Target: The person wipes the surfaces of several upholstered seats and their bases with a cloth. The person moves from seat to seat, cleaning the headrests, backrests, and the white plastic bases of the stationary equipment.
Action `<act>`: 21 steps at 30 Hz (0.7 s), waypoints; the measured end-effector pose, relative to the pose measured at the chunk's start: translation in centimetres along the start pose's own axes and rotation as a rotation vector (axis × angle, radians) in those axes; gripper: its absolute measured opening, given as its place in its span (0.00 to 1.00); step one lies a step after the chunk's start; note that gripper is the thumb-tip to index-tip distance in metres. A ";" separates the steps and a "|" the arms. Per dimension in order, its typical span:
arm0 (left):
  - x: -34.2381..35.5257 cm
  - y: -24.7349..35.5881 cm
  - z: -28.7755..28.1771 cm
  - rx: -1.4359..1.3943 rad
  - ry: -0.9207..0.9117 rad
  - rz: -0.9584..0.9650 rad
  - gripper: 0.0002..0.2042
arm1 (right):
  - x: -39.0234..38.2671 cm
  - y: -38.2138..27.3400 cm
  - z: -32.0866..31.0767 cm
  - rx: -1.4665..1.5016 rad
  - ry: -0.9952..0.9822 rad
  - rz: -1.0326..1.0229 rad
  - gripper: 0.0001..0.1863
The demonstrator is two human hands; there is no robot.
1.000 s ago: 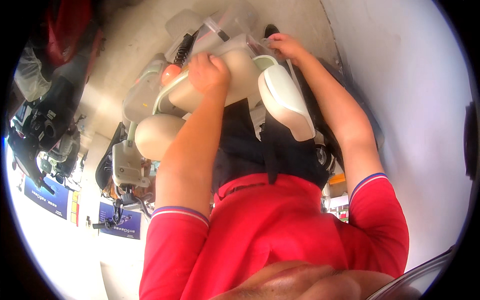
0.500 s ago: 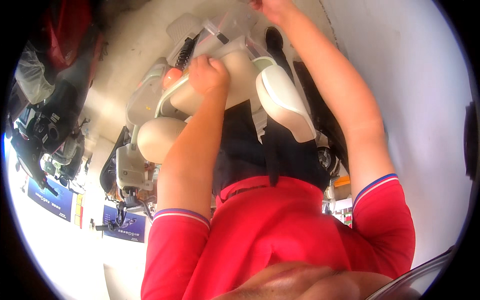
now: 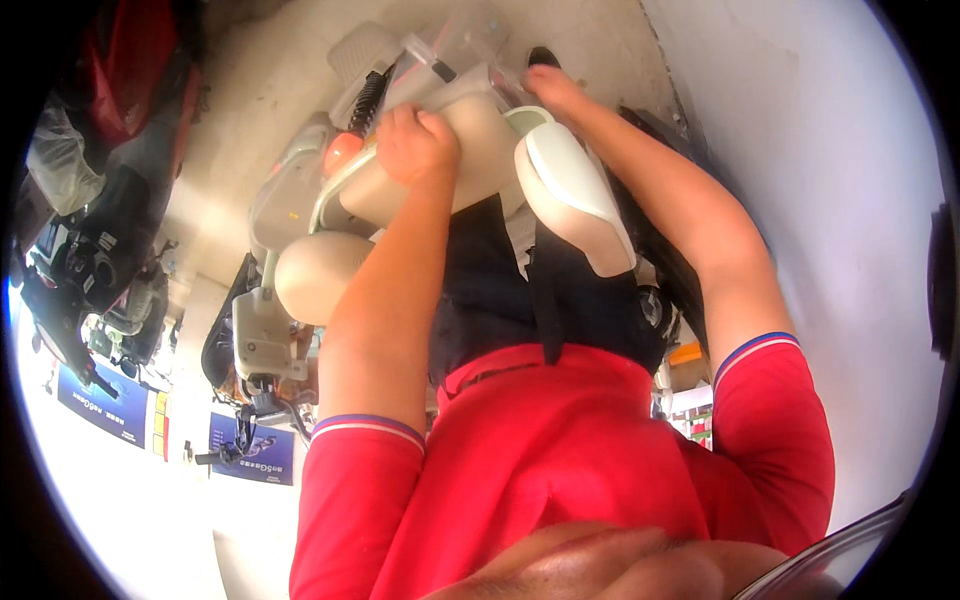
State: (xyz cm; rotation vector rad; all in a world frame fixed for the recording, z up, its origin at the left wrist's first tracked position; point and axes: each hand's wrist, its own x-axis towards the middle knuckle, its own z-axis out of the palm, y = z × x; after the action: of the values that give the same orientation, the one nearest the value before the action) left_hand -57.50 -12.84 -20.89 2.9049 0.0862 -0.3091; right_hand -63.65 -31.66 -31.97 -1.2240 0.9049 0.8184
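A beige scooter (image 3: 480,145) stands in front of my legs. My left hand (image 3: 412,145) is closed round its pale rail (image 3: 342,188), beside an orange lamp (image 3: 343,152) and a black coil-spring shock absorber (image 3: 368,102). Along the scooter's right side, my right hand (image 3: 550,88) is low beside its body, close to a dark shoe (image 3: 542,57). The right fingers are partly hidden, so their grip does not show. A cream padded piece (image 3: 575,195) sticks out nearer me on the right, and a rounded beige part (image 3: 318,278) on the left.
A white wall (image 3: 800,130) rises close on my right. Other vehicles, one with a red body (image 3: 135,75), line the left. Blue posters (image 3: 250,450) are at the lower left. Pale floor (image 3: 260,60) lies beyond the scooter.
My right hand has come down and nearer, from the top edge to the scooter's right side. My left hand keeps its place on the rail.
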 end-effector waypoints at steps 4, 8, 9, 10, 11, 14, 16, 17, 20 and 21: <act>-0.1 -0.8 0.1 0.037 -0.024 -0.025 0.09 | 1.8 -11.7 3.5 0.568 -0.106 0.069 0.04; 0.0 0.1 -0.2 0.012 -0.017 -0.007 0.09 | 6.6 -16.4 1.5 0.341 -0.139 -0.249 0.05; -0.1 0.1 -0.3 0.011 -0.018 -0.005 0.09 | 7.1 -17.0 1.0 0.246 -0.059 -0.278 0.06; 0.0 0.3 -0.1 0.005 -0.021 -0.002 0.09 | 8.1 -16.0 0.5 0.246 -0.050 -0.282 0.06; 0.0 0.5 0.1 -0.003 -0.025 0.004 0.09 | 8.5 -14.1 -0.1 0.255 -0.006 -0.304 0.06; -0.2 -1.0 0.3 0.003 -0.013 -0.023 0.09 | 5.0 -8.8 0.5 0.140 -0.063 -0.224 0.10; -0.2 -0.6 0.3 -0.005 -0.028 -0.016 0.08 | 1.8 -1.7 1.3 -0.224 0.057 -0.281 0.13; -0.1 -0.4 -0.2 -0.006 -0.025 -0.011 0.08 | 0.8 1.0 0.9 -0.218 0.057 -0.210 0.13; 0.0 -0.1 -0.2 -0.012 -0.039 -0.007 0.08 | -0.2 8.8 -3.6 -0.675 -0.097 -0.175 0.10; -0.1 -0.1 -0.1 -0.008 -0.042 -0.008 0.08 | -0.1 10.1 -5.7 -1.113 -0.335 -0.332 0.10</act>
State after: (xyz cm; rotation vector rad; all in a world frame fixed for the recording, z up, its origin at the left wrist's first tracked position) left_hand -57.58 -12.69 -20.76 2.8895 0.0925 -0.3697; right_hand -73.46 -35.65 -36.66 -2.0211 -0.1207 1.2517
